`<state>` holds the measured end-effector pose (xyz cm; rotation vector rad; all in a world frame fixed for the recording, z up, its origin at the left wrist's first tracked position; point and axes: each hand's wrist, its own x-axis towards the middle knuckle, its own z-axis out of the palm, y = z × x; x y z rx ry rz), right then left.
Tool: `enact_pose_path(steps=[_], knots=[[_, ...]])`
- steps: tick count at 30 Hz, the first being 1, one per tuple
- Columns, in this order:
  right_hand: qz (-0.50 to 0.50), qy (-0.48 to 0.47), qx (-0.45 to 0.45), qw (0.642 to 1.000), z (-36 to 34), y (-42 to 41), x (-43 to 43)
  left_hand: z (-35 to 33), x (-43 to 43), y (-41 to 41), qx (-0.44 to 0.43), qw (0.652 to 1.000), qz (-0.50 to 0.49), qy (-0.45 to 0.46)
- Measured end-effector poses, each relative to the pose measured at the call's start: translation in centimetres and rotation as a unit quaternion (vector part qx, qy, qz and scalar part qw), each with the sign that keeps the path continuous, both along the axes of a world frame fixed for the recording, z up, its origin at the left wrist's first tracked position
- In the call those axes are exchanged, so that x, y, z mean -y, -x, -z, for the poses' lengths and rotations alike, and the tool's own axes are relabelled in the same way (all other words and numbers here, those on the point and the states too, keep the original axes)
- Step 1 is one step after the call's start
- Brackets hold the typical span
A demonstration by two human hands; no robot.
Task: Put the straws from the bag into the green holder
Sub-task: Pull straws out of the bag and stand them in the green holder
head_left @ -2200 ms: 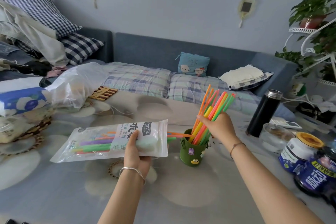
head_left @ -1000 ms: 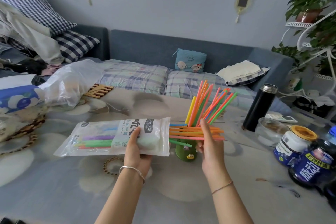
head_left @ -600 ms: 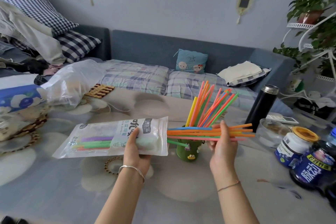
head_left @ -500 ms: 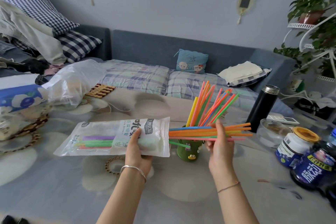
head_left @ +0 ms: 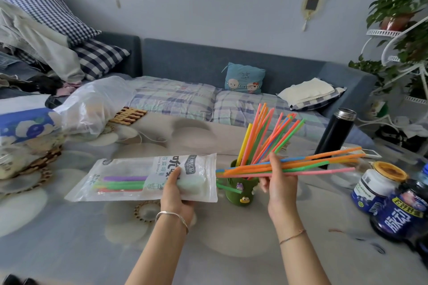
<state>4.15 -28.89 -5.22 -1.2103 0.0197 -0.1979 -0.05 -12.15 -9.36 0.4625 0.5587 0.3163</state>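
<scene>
Plastic straw bag (head_left: 148, 177) lies flat in the left hand (head_left: 176, 188), whose fingers close around its right end above the surface (head_left: 69, 250). Right hand (head_left: 279, 181) fingers grip a near-horizontal bundle of straws (head_left: 308, 164) just clear of the bag's mouth, in front of the green holder (head_left: 240, 192), where more straws (head_left: 266, 136) stand fanned.

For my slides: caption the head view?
Right hand draws straws from bag beside holder.

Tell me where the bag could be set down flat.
Bare table lies left of the left hand, below the bag. Crowded: jars and flask on the right, plastic bag far left, green holder centre.
</scene>
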Motion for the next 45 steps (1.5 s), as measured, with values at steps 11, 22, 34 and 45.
enact_pose_path(steps=[11, 22, 34, 45], knots=[[-0.074, 0.133, 0.008, 0.988, 1.1, 0.4, -2.0, 0.0, 1.8, 0.1, 0.008, 0.999, 0.043, -0.013], [0.062, 0.049, 0.084, 0.993, -2.9, -2.4, 3.1, -0.4, 0.0, 0.3, 0.009, 0.999, 0.011, 0.052], [0.018, 0.427, 0.088, 0.900, -3.1, -5.5, 2.1, -0.5, -0.1, 0.5, 0.023, 0.999, 0.005, 0.031], [-0.041, 0.498, 0.029, 0.866, -3.4, -7.5, 0.3, -0.4, -1.0, 0.2, 0.038, 0.998, 0.008, 0.043]])
